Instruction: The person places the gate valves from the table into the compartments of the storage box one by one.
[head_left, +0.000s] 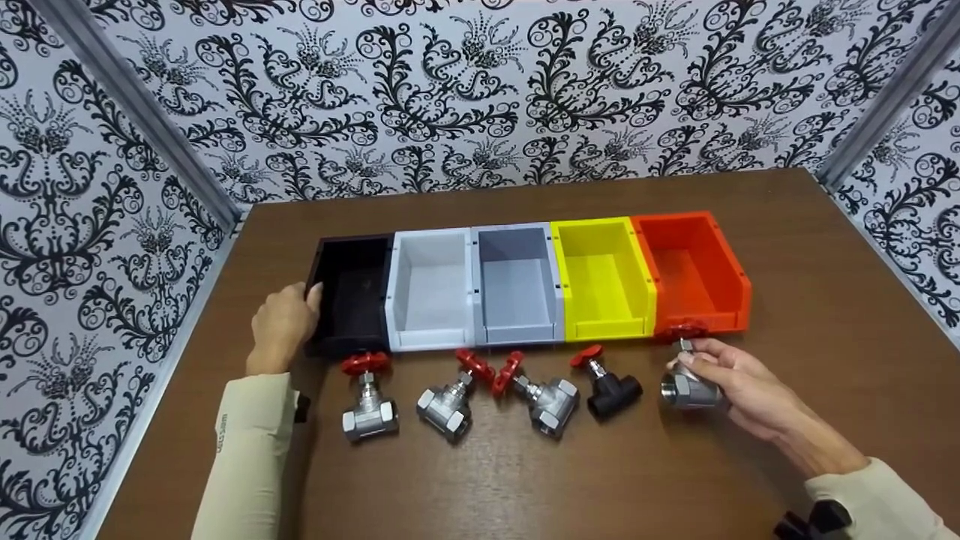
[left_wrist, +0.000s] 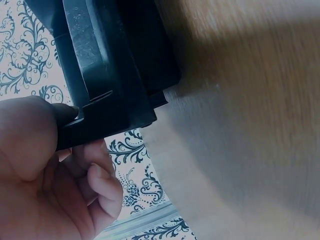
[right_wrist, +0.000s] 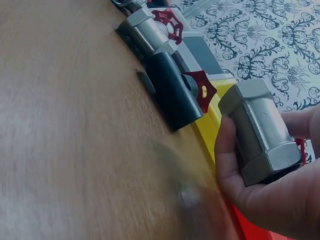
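My left hand (head_left: 285,324) grips the left wall of the black bin (head_left: 351,300). In the left wrist view the thumb (left_wrist: 65,114) lies over the bin's edge and the fingers curl below it. My right hand (head_left: 742,382) holds a silver valve (head_left: 688,386) with a red handwheel (head_left: 686,330), just in front of the orange-red bin (head_left: 739,304). The right wrist view shows the valve's hex-ended body (right_wrist: 260,132) between thumb and fingers. Nearest to that hand on the table lies a black-bodied valve (head_left: 613,394) with a red handle.
White (head_left: 433,341), grey (head_left: 521,332) and yellow (head_left: 611,328) bins stand side by side between the black and orange-red ones. In front lie silver valves with red handwheels, at left (head_left: 371,420), centre left (head_left: 446,409) and centre (head_left: 553,405). Patterned walls (head_left: 480,97) enclose the brown table (head_left: 465,495).
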